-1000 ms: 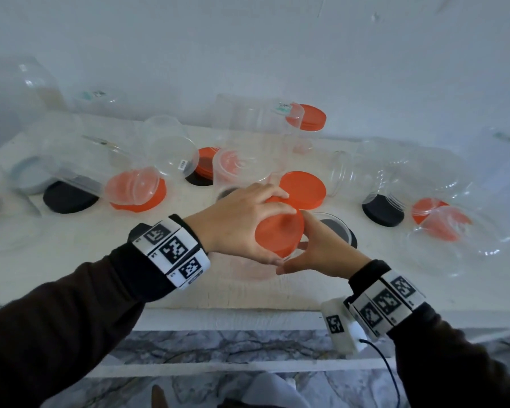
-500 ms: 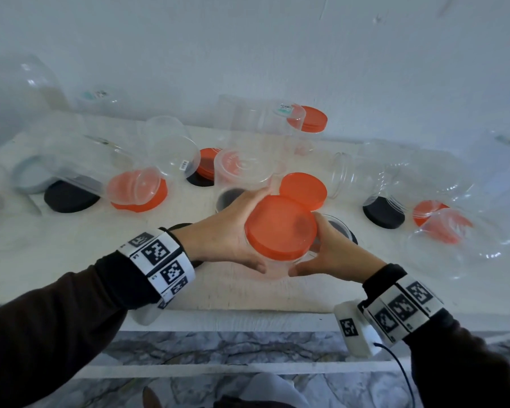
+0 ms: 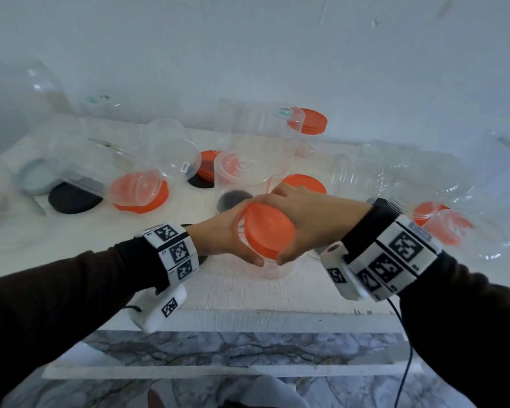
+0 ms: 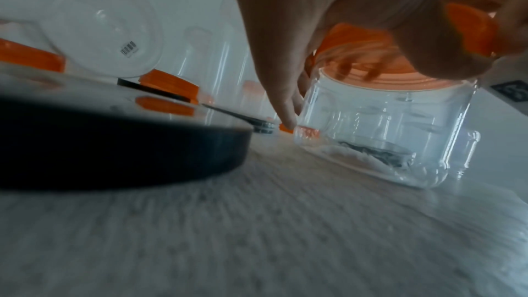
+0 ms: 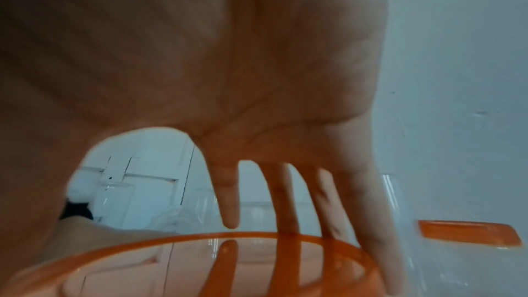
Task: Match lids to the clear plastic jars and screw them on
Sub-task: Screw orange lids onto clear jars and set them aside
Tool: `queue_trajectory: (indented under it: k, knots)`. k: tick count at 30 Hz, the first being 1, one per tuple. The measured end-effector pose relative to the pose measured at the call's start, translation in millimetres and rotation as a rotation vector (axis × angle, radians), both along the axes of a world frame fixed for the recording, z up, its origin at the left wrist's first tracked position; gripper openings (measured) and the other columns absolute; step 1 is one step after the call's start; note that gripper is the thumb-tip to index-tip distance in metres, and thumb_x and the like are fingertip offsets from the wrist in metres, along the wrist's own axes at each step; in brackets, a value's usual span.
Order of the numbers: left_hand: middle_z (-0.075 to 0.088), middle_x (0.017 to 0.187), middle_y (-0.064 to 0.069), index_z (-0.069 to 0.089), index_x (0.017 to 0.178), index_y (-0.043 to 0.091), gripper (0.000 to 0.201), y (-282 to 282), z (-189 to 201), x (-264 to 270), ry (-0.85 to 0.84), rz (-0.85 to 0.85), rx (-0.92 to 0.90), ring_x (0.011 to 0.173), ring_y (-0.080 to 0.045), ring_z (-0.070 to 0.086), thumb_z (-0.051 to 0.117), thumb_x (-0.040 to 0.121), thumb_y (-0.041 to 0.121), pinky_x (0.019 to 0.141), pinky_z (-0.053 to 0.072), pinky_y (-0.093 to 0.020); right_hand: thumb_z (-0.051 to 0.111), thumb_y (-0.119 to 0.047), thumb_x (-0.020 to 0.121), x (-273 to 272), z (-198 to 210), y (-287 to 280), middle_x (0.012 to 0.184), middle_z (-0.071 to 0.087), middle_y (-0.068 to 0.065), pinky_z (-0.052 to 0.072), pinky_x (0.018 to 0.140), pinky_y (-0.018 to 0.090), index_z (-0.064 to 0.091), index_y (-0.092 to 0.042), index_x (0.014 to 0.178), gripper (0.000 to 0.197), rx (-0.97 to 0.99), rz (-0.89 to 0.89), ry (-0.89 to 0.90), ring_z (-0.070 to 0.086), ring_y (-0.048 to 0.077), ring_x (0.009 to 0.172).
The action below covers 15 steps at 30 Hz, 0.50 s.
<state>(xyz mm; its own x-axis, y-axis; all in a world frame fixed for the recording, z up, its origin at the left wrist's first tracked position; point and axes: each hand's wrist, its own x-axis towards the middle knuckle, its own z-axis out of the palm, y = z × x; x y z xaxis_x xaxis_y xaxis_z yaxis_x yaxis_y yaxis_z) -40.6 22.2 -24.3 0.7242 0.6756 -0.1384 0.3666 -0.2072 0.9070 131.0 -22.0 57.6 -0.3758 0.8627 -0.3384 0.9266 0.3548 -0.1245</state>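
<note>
The right hand is draped over the orange lid, palm above it and fingers curled down round its rim, while the left hand grips the neck and shoulder of the small clear jar beneath, fingers wrapped round its far side. The jar stands on the white table, near its front edge, with the lid sitting on its mouth; the motion blur leaves it unclear whether the threads have caught. To do this step well, I would keep the lid level, press down only lightly, and turn it with the right hand while the left holds the jar firmly against the table so it cannot spin or skid. If the lid rocks or rides up on one side, backing off and reseating it should beat forcing it, since thin plastic threads cross easily. Around the hands lie more clear jars, several tipped on their sides, with other orange lids and a black lid loose on the table.
</note>
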Motion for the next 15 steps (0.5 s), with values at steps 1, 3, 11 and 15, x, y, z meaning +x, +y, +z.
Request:
queue_trajectory:
  k: [1, 3, 11, 15]
  knots:
    - [0.044, 0.122, 0.020, 0.027, 0.131, 0.033, 0.096, 0.4, -0.3, -0.3, 0.010, -0.001, -0.002, 0.114, 0.004, 0.044, 0.086, 0.059, 0.012, 0.090, 0.039, -0.012, 0.079, -0.049, 0.059, 0.2, 0.4, 1.7, 0.126, 0.037, -0.005, 0.044, 0.094, 0.040, 0.017, -0.043, 0.140, 0.101, -0.021, 0.007, 0.018, 0.038, 0.018, 0.115]
    - [0.044, 0.128, 0.016, 0.028, 0.135, 0.030, 0.099, 2.7, -1.2, -0.7, 0.028, -0.010, -0.005, 0.119, -0.001, 0.043, 0.088, 0.056, 0.016, 0.100, 0.037, -0.021, 0.081, -0.041, 0.057, 1.7, 0.3, 4.2, 0.123, 0.036, -0.008, 0.045, 0.093, 0.039, 0.018, -0.047, 0.138, 0.103, -0.050, 0.029, 0.049, 0.039, 0.015, 0.113]
    - [0.045, 0.131, 0.014, 0.030, 0.138, 0.029, 0.104, 3.1, -2.5, -1.8, 0.046, -0.030, -0.032, 0.122, -0.003, 0.042, 0.089, 0.053, 0.021, 0.105, 0.036, -0.029, 0.083, -0.031, 0.057, 1.2, 0.3, 4.4, 0.127, 0.031, -0.011, 0.047, 0.090, 0.034, 0.020, -0.048, 0.137, 0.103, -0.085, 0.070, 0.076, 0.041, 0.014, 0.113]
    - [0.047, 0.122, 0.021, 0.032, 0.130, 0.032, 0.092, 4.0, -0.7, -1.3, 0.045, -0.021, -0.017, 0.111, 0.010, 0.046, 0.086, 0.059, 0.011, 0.089, 0.040, -0.008, 0.078, -0.055, 0.057, -1.4, 1.9, 0.3, 0.120, 0.038, -0.006, 0.050, 0.084, 0.034, 0.021, -0.045, 0.137, 0.099, -0.008, 0.010, 0.017, 0.049, 0.017, 0.103]
